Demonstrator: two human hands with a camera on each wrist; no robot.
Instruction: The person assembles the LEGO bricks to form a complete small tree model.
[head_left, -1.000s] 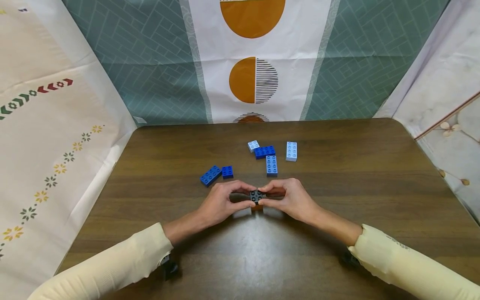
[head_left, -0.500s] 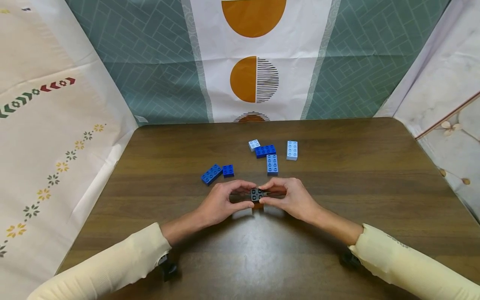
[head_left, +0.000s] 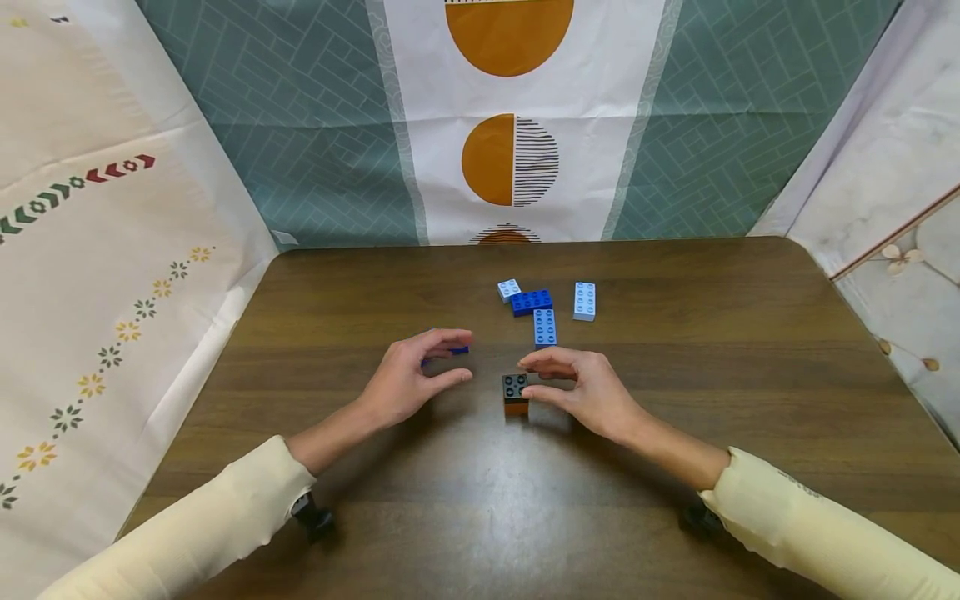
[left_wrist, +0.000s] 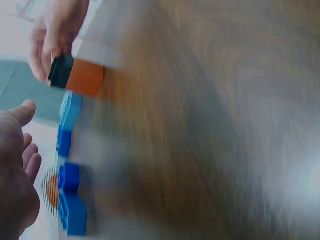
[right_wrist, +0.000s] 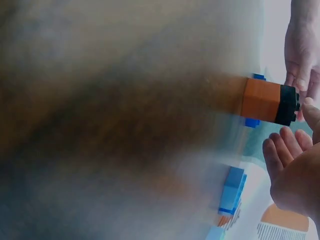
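A black studded toy brick (head_left: 514, 385) sits on top of an orange block (head_left: 516, 409), the stack upright on the table. My right hand (head_left: 591, 393) is at the stack's right side, its thumb by the black brick's corner and its fingers loosely bent behind. Whether that thumb touches the brick, I cannot tell. To the left, my left hand (head_left: 401, 382) stands apart from the stack with thumb and fingers spread, holding nothing. It hides most of two blue bricks; one edge of a small blue brick (head_left: 460, 351) shows past its fingers.
Behind the stack lie a medium blue brick (head_left: 544, 327), a dark blue brick (head_left: 531, 302) and a small light blue brick (head_left: 508, 289), close together. A long light blue brick (head_left: 584, 302) is to their right. Patterned cloths border the wooden table (head_left: 675, 333).
My left hand has let go of the black brick and moved left, over the two blue bricks. My right hand's fingers have loosened beside the stack, which stays in place.
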